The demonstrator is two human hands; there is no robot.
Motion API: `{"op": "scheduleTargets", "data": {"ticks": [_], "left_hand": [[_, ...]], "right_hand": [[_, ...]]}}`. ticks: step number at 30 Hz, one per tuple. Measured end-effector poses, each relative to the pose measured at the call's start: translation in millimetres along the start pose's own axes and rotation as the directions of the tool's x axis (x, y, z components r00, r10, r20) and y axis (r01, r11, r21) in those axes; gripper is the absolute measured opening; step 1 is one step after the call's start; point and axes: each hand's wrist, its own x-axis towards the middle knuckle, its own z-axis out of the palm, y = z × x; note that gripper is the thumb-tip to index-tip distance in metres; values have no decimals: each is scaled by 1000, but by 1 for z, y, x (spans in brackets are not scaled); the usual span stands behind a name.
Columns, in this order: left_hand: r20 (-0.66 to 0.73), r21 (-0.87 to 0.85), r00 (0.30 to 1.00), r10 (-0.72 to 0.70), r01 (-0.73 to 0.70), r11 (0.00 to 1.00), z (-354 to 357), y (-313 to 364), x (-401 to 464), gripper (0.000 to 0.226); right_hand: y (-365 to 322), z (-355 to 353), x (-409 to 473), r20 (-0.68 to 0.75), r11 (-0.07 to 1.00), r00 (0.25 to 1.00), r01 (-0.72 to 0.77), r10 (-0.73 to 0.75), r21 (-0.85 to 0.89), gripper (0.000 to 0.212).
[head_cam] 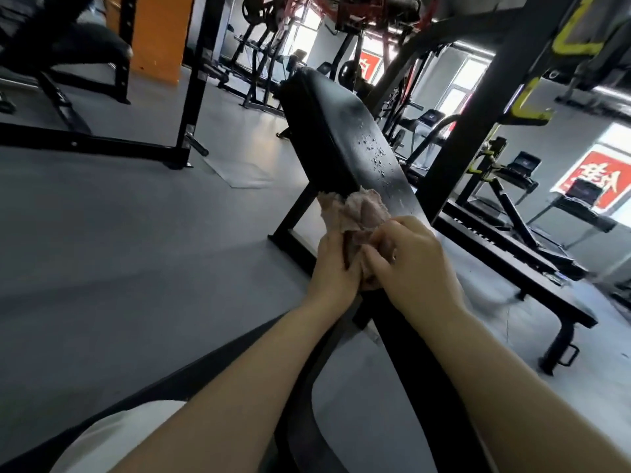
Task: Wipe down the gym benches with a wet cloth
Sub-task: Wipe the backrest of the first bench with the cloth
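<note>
Head view: a person's left hand and right hand meet over the near end of a black padded gym bench, both grips curled round a crumpled pinkish cloth. The cloth bunches up just beyond the fingers and lies against the bench's pad, whose top glistens with water droplets farther out from the grips. Right of the hands stands a second, flat bench on the grey floor.
</note>
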Motion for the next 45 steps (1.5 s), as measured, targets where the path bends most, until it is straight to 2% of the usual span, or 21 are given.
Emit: {"op": "scheduleTargets", "data": {"ticks": [1, 3, 6, 8, 10, 12, 14, 16, 18, 21, 23, 25, 26, 28, 31, 33, 35, 37, 40, 45], "left_hand": [[-7, -23, 1000, 9, -9, 1000, -1, 0, -1, 68], [-16, -61, 999, 30, -31, 998, -2, 4, -4, 72], [-39, -116, 995, 97, -101, 988, -4, 7, -4, 67], [-99, -187, 989, 113, -130, 974, -5, 8, -1, 57], [-120, -200, 981, 149, -171, 965, -7, 11, 0, 50], [-40, -92, 971, 236, -239, 967, -8, 9, -4, 45], [68, 99, 934, 350, -355, 929, -7, 2, -9, 58], [126, 186, 902, 413, -431, 883, -5, -5, -11, 68], [123, 121, 904, 410, -424, 898, -3, -9, -13, 72], [70, -37, 924, 377, -375, 926, -1, -4, -22, 56], [14, -262, 968, 252, -239, 935, -1, 7, -27, 40], [-75, -481, 989, 129, -149, 864, -1, 15, -28, 29], [-137, -532, 988, 71, -134, 836, -2, 19, -27, 24], [-244, -523, 969, -41, -96, 847, -2, 21, -22, 20], [-307, -376, 941, -142, 17, 927, 2, 9, -6, 16], [-302, -286, 949, -87, -3, 958, 9, 3, -2, 33], [-227, -282, 971, -71, 5, 959, 20, -1, -3, 52], [-156, -307, 986, -56, 6, 952, 30, -3, -7, 52], [-189, -248, 979, -79, 30, 968, 41, -11, -9, 64], [-152, -162, 987, -58, 33, 986, 60, -10, -55, 58]], "right_hand": [[-2, 0, 2, -11, 1000, 1000, -8, 8, 9, 4], [-3, -2, 4, -7, 999, 1000, -24, 25, 33, 23], [3, -7, -1, 92, 998, 994, -64, 65, -11, 45], [12, -10, -6, 66, 995, 995, -65, 70, -76, 40], [13, -14, -7, -50, 998, 997, -62, 61, -16, 31], [4, -15, -3, -97, 997, 994, -41, 47, 62, 26], [-5, -12, 1, -83, 996, 996, -10, 17, 88, 19], [-7, -6, 3, -26, 999, 999, -18, 19, 41, 23], [-4, 0, 5, 12, 998, 999, -43, 42, 38, 27], [0, 3, 6, -2, 989, 997, -79, 80, 127, 19], [2, 4, 6, -7, 984, 995, -102, 104, 145, 20], [6, 6, 5, -20, 987, 995, -97, 100, 128, 23], [7, 7, 4, -24, 989, 995, -93, 96, 114, 25], [11, 7, 3, -28, 991, 995, -90, 93, 100, 28], [13, 7, -3, -30, 992, 997, -63, 67, 108, 25], [14, 10, -10, -37, 994, 998, -55, 59, 99, 25], [16, 11, -18, -49, 997, 997, -51, 54, 63, 29], [21, 10, -28, -40, 1000, 999, -28, 28, 12, 32], [30, 3, -48, -59, 1000, 998, -3, 4, 28, 33], [47, -9, -84, -43, 991, 992, -119, 122, 69, 34]]}}
